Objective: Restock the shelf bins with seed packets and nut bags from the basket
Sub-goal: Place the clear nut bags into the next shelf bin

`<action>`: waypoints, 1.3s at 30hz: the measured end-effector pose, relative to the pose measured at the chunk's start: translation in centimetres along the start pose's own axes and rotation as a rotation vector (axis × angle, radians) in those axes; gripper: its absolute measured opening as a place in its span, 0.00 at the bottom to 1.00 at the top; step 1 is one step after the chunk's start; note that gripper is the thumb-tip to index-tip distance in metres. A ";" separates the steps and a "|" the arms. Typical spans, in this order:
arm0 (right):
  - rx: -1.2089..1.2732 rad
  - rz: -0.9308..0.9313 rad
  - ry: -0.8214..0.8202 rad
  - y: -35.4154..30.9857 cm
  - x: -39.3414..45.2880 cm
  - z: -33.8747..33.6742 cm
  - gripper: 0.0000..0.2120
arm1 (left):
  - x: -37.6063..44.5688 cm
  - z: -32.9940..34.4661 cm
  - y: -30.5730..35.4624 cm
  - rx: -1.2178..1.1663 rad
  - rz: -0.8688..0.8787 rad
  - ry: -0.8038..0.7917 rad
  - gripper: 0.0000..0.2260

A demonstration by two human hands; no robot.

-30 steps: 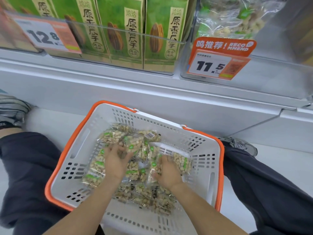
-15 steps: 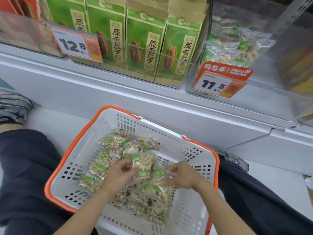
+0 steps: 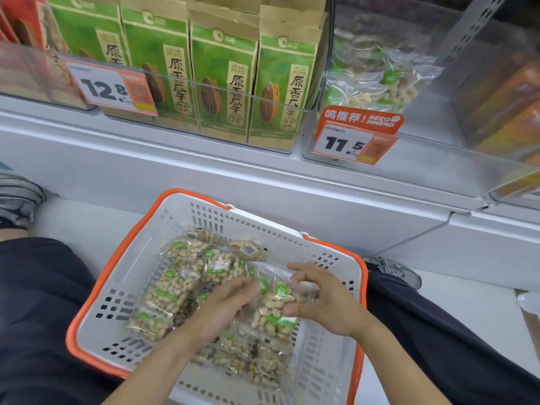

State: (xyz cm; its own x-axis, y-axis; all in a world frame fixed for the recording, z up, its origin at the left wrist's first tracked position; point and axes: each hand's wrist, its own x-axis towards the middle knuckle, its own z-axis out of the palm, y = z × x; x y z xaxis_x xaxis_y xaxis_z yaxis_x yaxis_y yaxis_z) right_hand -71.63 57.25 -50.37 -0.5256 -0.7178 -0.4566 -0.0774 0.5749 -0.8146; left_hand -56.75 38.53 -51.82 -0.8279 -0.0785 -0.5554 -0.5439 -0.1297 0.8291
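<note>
Over the basket (image 3: 122, 276), the left hand (image 3: 222, 305) and right hand (image 3: 324, 302) both pinch, it seems, the same clear nut bag (image 3: 274, 311) with curled fingers.

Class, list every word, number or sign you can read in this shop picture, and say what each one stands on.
"12.8": left price tag on the clear bin front.
"11.5": right price tag below the nut bag bin.
"鸣推荐! RECOMMEND": orange header of that right tag.
"原香瓜子": down each green seed packet.
Too small or blurred: the tags' fine print and codes, the packets' top logo and round seals, labels on the nut bags in the basket.
</note>
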 end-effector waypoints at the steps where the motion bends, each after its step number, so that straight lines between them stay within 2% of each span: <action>1: 0.018 -0.013 0.002 -0.2 0.0 0.0 0.20 | -0.2 0.2 0.4 0.044 0.007 0.006 0.21; 5: 0.042 -0.053 0.024 -1.2 -0.3 -0.8 0.23 | -0.3 1.1 2.0 0.203 0.061 0.054 0.33; 8: 0.005 0.005 -0.044 -2.4 -1.2 -2.1 0.32 | -0.6 1.3 2.6 0.242 0.072 0.041 0.35; 11: -0.127 0.087 -0.202 -4.0 -2.5 -3.0 0.43 | -1.0 2.1 3.9 0.256 0.112 -0.033 0.28; 13: -0.222 0.082 -0.252 -5.2 -3.3 -3.5 0.40 | -1.3 2.8 4.6 0.258 0.178 -0.077 0.23; 15: -0.287 0.070 -0.234 -6.2 -4.1 -4.2 0.36 | -1.5 3.3 5.6 0.256 0.225 -0.080 0.21; 17: -0.310 0.064 -0.196 -7.0 -4.9 -5.1 0.35 | -1.5 3.5 6.5 0.220 0.260 -0.080 0.20; 20: -0.322 0.049 -0.058 -8.9 -6.3 -6.6 0.34 | -1.0 3.8 7.7 0.159 0.318 -0.057 0.22; 22: -0.379 0.051 0.096 -10.3 -7.4 -8.2 0.33 | -0.6 3.8 8.6 0.126 0.365 0.050 0.27; 24: -0.411 0.031 0.274 -11.9 -8.7 -10.2 0.34 | -0.1 3.5 10.2 0.131 0.432 0.208 0.20; 26: -0.327 -0.058 0.508 -13.6 -9.9 -12.1 0.35 | -0.1 2.8 12.7 0.158 0.513 0.353 0.11; 28: -0.180 -0.204 0.761 -15.4 -10.5 -13.8 0.34 | 0.1 2.2 15.8 0.280 0.643 0.467 0.07; 31: -0.233 -0.446 1.059 -17.9 -10.3 -16.4 0.35 | 1.6 1.9 20.1 0.611 0.881 0.654 0.16; 33: -0.395 -0.513 1.122 -18.9 -9.5 -17.9 0.33 | 3.4 1.7 22.1 0.786 0.973 0.783 0.22; 35: -0.599 -0.509 1.142 -19.0 -7.9 -19.6 0.32 | 5.2 1.6 23.1 0.896 0.937 0.851 0.29; 37: -0.736 -0.459 1.101 -18.8 -5.3 -21.3 0.35 | 6.7 1.5 23.1 0.999 0.864 0.886 0.36; 39: -0.746 -0.353 0.992 -18.4 -2.4 -22.9 0.38 | 7.7 1.7 22.6 1.113 0.835 0.945 0.40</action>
State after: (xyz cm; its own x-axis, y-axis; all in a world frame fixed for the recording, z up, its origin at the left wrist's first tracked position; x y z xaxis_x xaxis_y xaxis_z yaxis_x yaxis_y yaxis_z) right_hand -88.35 57.35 -26.14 -0.7561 -0.4630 0.4624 -0.6234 0.7246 -0.2939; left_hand -75.63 36.66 -37.21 -0.7772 -0.3388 0.5302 -0.1970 0.9313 0.3064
